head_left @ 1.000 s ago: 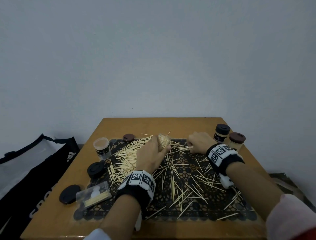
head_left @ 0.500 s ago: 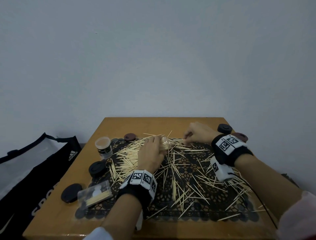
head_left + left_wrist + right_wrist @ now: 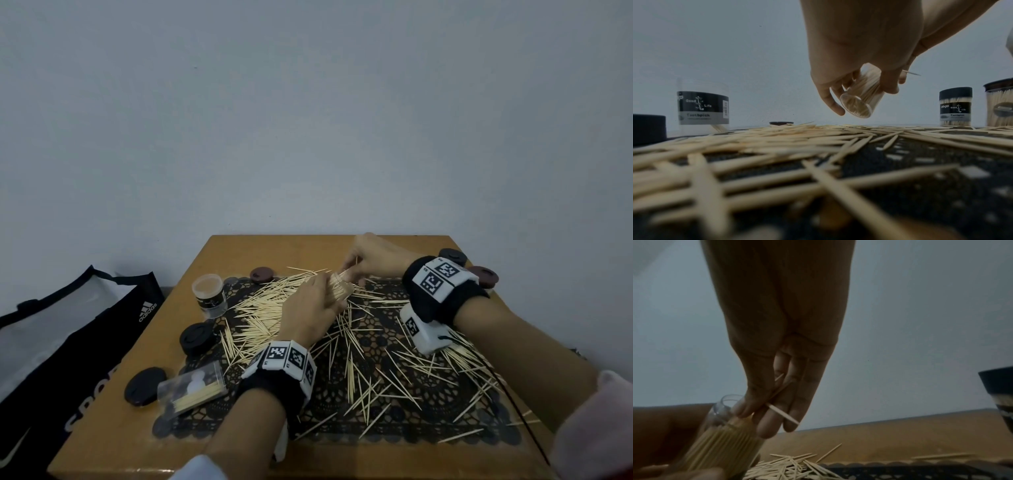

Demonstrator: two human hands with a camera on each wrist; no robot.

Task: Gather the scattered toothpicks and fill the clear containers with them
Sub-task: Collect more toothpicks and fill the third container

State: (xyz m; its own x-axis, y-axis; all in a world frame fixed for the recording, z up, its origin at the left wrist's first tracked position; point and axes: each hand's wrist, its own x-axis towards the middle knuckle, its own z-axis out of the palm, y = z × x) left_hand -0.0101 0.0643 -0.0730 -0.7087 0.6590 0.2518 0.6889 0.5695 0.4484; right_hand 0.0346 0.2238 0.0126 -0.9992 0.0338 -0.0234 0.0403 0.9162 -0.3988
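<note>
Clear container (image 3: 860, 97) gripped in left hand (image 3: 310, 310), right hand (image 3: 371, 262) pinching toothpicks (image 3: 784, 414) at its mouth

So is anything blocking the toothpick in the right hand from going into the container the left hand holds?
Nothing visible. The right hand pinches a toothpick right at the lidless mouth of the clear container, which the left hand holds tilted.
</note>
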